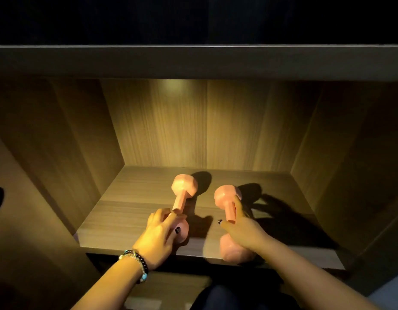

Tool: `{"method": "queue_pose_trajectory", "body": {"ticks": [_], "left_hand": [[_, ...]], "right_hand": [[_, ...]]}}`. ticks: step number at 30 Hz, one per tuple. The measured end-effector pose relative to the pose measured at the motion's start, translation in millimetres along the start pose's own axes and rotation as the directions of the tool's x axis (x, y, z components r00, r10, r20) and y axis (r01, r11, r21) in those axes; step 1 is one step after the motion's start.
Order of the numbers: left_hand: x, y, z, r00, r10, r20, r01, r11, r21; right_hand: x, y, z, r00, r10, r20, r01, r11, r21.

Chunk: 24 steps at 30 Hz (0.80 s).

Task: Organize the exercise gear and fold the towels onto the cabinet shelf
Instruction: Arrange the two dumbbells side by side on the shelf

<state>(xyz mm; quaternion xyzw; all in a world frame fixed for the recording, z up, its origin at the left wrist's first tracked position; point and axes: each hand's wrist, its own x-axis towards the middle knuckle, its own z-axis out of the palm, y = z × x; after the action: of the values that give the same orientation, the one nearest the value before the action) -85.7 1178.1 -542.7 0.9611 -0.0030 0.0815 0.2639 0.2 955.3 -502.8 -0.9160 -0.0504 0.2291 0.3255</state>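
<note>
Two pink dumbbells lie side by side on the wooden cabinet shelf (131,209), pointing front to back. My left hand (159,236) is closed around the near end of the left dumbbell (184,186); a beaded bracelet sits on that wrist. My right hand (242,229) grips the handle of the right dumbbell (227,195), whose near head overhangs the shelf's front edge. No towels are in view.
The shelf compartment has wooden side walls (77,153) and a back panel (204,126), lit from above. A thick shelf board (193,61) runs overhead. Bare shelf lies left of the dumbbells and at the right, in shadow.
</note>
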Motion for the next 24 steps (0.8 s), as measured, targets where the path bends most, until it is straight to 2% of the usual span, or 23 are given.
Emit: {"method": "queue_pose_trajectory", "body": {"ticks": [3, 6, 9, 12, 14, 18, 20, 24], "left_hand": [[-10.9, -14.8, -15.0, 0.995, -0.086, -0.046, 0.085, 0.996, -0.026], [-18.5, -18.4, -28.2, 0.978, -0.181, -0.107, 0.175, 0.982, -0.065], [-21.2, -15.7, -34.0, 0.965, -0.215, -0.147, 0.232, 0.967, 0.107], [-26.6, -16.0, -24.2, 0.973, -0.149, -0.176, 0.194, 0.942, 0.274], [-29.6, -21.9, -18.2, 0.979, -0.102, -0.176, 0.161, 0.915, 0.371], [-25.4, -36.4, -16.1, 0.981, -0.13, -0.143, 0.186, 0.836, 0.516], [-20.3, -43.6, -19.9, 0.978, -0.149, -0.146, 0.206, 0.807, 0.554], [-6.9, -64.4, -36.6, 0.974, -0.161, -0.159, 0.222, 0.818, 0.531]], "right_hand": [[-19.6, 6.2, 12.1, 0.98, -0.195, -0.029, 0.188, 0.969, -0.162], [-23.6, 6.9, 21.1, 0.964, -0.258, -0.063, 0.224, 0.916, -0.333], [-19.8, -5.2, 29.7, 0.961, -0.265, -0.077, 0.229, 0.922, -0.311], [-11.2, -20.0, 41.2, 0.955, -0.29, -0.061, 0.258, 0.916, -0.305], [-3.2, -30.8, 51.0, 0.946, -0.325, -0.025, 0.303, 0.906, -0.297], [10.7, -54.0, 71.3, 0.925, -0.371, 0.088, 0.381, 0.897, -0.224], [14.4, -65.0, 81.8, 0.914, -0.381, 0.14, 0.402, 0.895, -0.192], [21.0, -84.3, 100.7, 0.909, -0.381, 0.169, 0.411, 0.889, -0.203]]}}
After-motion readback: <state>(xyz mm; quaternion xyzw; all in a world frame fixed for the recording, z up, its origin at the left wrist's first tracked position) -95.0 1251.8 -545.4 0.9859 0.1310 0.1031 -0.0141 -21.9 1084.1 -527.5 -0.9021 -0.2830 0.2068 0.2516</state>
